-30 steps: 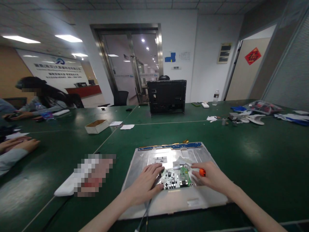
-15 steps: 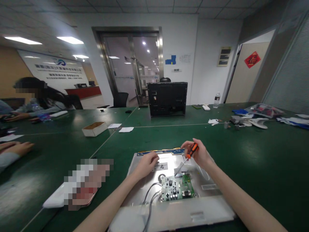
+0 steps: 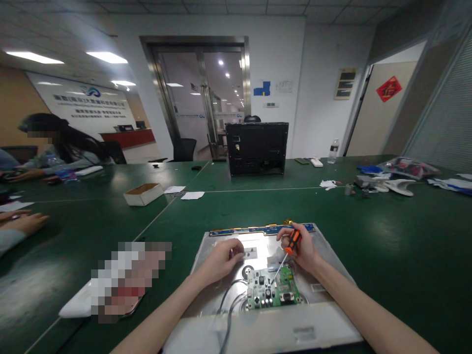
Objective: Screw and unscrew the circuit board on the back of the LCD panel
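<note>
My right hand [image 3: 300, 248] grips a screwdriver [image 3: 294, 241] with an orange and black handle. Its thin shaft slants down left, and the tip is over the green circuit board [image 3: 278, 278]; contact cannot be made out. That board lies on the silvery back of a display panel [image 3: 328, 268], flat on the table in front of me. Over the panel's left part is my left hand [image 3: 224, 258], thumb and fingers curled together; whatever they may hold is hidden. A narrow blue circuit strip [image 3: 254, 230] runs along the panel's far edge. Grey cables [image 3: 229, 314] lead from the board toward me.
A black monitor housing [image 3: 257, 150] stands across the green table. Left are a small open box [image 3: 143, 194], paper slips [image 3: 192, 195] and a blurred-out flat item [image 3: 121, 285]. A bottle [image 3: 333, 151] and assorted parts lie right. Other people sit at left, one hand [image 3: 27, 223] near.
My right hand has lowered, and the screwdriver's tip has shifted from the board's far edge to over its middle. My left hand has moved slightly nearer to me.
</note>
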A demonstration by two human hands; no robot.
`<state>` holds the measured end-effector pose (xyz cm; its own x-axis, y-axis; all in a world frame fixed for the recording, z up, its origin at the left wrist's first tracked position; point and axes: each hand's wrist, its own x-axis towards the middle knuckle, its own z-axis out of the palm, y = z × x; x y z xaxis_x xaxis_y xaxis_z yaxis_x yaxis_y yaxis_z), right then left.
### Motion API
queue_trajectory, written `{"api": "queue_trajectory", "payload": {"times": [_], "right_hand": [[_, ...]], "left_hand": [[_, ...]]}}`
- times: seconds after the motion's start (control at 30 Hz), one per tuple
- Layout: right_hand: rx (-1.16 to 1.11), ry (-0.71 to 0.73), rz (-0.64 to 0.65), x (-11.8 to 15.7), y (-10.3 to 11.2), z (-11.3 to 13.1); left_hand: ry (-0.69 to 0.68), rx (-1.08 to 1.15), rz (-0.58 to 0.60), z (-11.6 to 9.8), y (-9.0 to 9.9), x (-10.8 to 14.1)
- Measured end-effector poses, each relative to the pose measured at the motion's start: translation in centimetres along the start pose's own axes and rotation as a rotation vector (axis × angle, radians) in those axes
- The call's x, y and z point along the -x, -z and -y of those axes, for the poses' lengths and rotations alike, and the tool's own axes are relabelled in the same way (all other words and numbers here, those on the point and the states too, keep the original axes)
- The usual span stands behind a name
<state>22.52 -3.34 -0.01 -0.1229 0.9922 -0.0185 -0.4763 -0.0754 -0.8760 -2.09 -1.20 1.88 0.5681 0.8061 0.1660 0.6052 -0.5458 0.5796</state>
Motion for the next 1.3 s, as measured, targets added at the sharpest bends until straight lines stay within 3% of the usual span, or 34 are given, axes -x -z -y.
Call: {"api": "queue_trajectory", "payload": {"times": [0.27, 0.97, 1.3], "right_hand": [[0.003, 0.018, -0.01, 0.1, 0.1, 0.1], [0.018, 0.011, -0.021, 0.4, -0.2, 0.3], [-0.064, 0.013, -0.057, 1.1, -1.5, 0.3]], "left_hand": [[-0.037, 0.226, 0.171, -0.9, -0.8, 0.4], [-0.05, 0.214, 0.209, -0.4, -0.8, 0.5], [-0.053, 0.223, 0.193, -0.7, -0.8, 0.5]]}}
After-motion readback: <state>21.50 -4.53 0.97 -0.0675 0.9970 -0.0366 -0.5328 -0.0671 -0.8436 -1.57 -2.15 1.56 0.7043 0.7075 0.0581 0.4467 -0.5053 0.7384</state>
